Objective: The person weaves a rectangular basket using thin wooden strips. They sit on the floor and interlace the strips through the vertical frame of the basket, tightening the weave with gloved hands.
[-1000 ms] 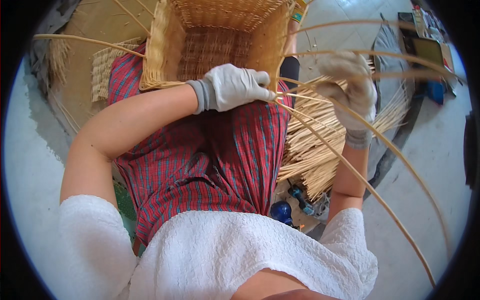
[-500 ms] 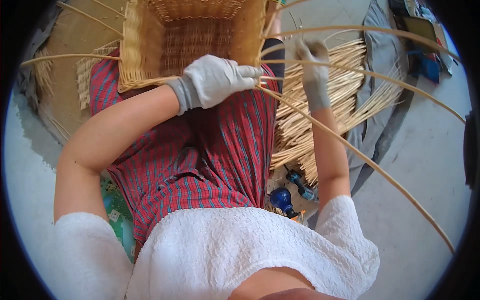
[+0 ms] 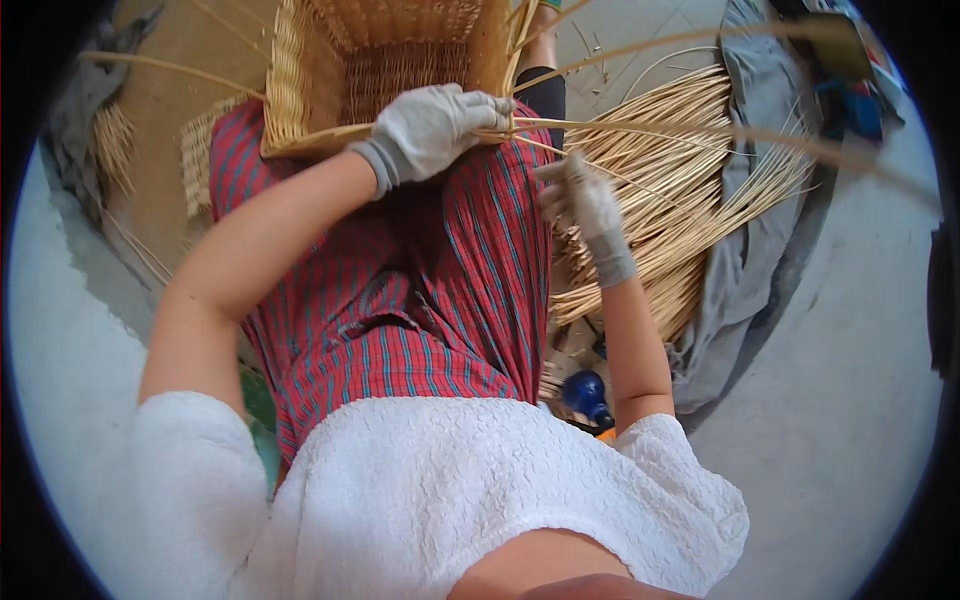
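The left hand (image 3: 425,130), in a pale glove with a grey cuff, is clamped over the near right corner of a woven basket (image 3: 395,32), its fingertips pressed together at the spot where the rods come out. The right hand (image 3: 590,205), gloved too, hangs just right of that corner with its fingers loosely bent toward it; they're blurred, and I cannot tell whether they pinch the thin strand (image 3: 540,146) that passes close by.

The basket sits on the person's lap, its open side facing the wearer and its near edge lying over the far end of a red plaid cloth (image 3: 470,260). Long rods stick out from it — a thick rod (image 3: 640,127) runs from the near right corner far out to the right, its outer end a smear, and a rod (image 3: 180,70) reaches out past the left edge.

Beyond the right edge of the plaid cloth lies a big heap of split canes (image 3: 680,150), partly on a grey cloth (image 3: 735,290) whose right edge trails over the pale floor (image 3: 830,300). Below the heap's near end sits a round blue object (image 3: 583,390). Over on the left — just beside the plaid cloth's edge — there's a woven piece (image 3: 197,165), with a small bunch of strands (image 3: 113,140) farther out.
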Demonstrator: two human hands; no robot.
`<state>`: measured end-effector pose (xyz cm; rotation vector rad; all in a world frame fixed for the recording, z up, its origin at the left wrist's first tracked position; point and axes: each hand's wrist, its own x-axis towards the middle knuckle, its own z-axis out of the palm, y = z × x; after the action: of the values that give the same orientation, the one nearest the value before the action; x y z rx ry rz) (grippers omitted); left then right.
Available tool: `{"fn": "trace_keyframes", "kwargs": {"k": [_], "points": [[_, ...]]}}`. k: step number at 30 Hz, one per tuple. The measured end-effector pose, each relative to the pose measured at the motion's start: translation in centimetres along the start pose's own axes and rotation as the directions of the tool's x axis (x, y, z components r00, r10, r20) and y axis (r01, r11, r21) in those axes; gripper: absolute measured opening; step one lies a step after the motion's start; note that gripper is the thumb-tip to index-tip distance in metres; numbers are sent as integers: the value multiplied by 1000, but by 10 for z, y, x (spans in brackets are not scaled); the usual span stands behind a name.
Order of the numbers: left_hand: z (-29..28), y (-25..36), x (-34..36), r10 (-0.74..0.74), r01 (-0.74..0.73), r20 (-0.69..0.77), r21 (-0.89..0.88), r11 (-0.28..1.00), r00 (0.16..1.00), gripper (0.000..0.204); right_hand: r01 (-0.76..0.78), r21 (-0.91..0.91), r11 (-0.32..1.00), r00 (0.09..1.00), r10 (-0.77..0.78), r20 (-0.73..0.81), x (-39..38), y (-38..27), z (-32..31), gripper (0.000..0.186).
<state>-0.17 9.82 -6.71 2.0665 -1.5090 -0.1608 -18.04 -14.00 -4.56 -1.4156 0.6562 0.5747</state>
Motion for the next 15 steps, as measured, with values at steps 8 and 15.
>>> {"fn": "trace_keyframes", "kwargs": {"k": [8,15], "points": [[14,14,22,-130,120,-66,-140,983,989,24,747,156,646,590,-536,-604,25,38,43,14],[28,5,18,-36,22,-156,-87,996,987,22,345,-499,795,787,-535,-308,106,-84,11,39]]}}
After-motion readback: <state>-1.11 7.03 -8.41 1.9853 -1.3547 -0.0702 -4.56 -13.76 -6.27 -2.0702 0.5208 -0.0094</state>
